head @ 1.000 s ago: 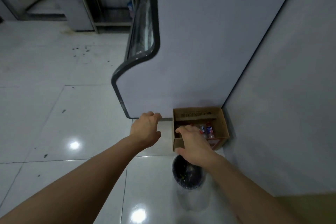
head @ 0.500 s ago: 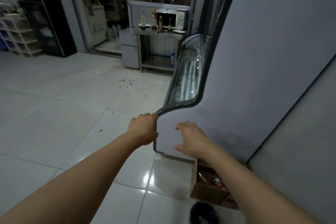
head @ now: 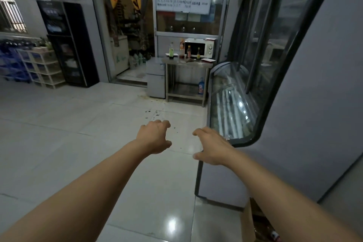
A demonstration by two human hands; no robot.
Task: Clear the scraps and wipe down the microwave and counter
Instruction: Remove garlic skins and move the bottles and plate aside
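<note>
cardboard box (head: 253,220) half behind right forearm (head: 294,202)

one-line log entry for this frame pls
phase: approach | left hand: empty, loosely curled | right hand: empty, loosely curled | microwave: far, on steel counter | scraps: on counter, uncleared

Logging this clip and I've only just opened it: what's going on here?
A person stands on a tiled floor beside a glass display case, both arms stretched forward. The left hand and right hand hold nothing, fingers loosely curled. The microwave sits on a steel counter across the room, with bottles in front of it. Dark scraps dot the floor near the counter. No wiping has begun.
</note>
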